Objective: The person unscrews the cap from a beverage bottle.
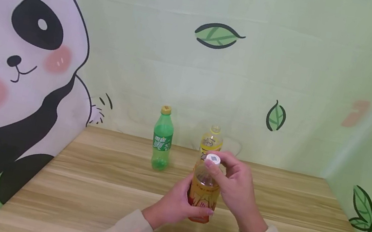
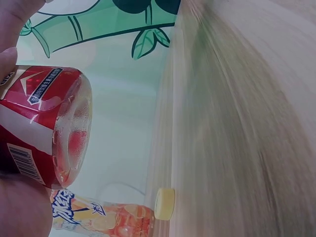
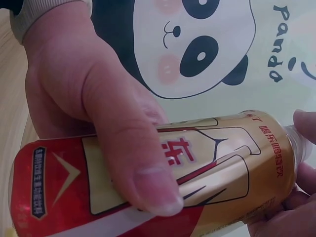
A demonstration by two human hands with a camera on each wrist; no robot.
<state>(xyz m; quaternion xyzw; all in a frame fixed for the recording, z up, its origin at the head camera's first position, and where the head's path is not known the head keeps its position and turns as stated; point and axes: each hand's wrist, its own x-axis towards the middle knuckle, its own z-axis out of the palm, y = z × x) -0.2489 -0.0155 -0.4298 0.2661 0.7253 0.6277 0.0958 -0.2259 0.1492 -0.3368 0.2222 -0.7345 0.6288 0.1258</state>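
A bottle with a gold and red label [image 1: 203, 196] is held above the table, upright but slightly tilted. My left hand [image 1: 172, 203] grips its lower body, the thumb lying across the label in the right wrist view. At the top, my right hand [image 1: 238, 189] pinches the white cap [image 1: 213, 159] between thumb and fingers. The bottle's clear base shows in the left wrist view, apart from the tabletop. Just behind stands a yellow-labelled bottle [image 1: 212, 141] with a bare neck, its lower part hidden. A yellow cap [image 2: 165, 203] lies near that bottle's foot.
A green bottle [image 1: 162, 141] with a gold cap stands to the left at the back of the wooden table [image 1: 90, 190]. Behind the table hangs a pale green backdrop [image 1: 154, 64] printed with a panda and leaves.
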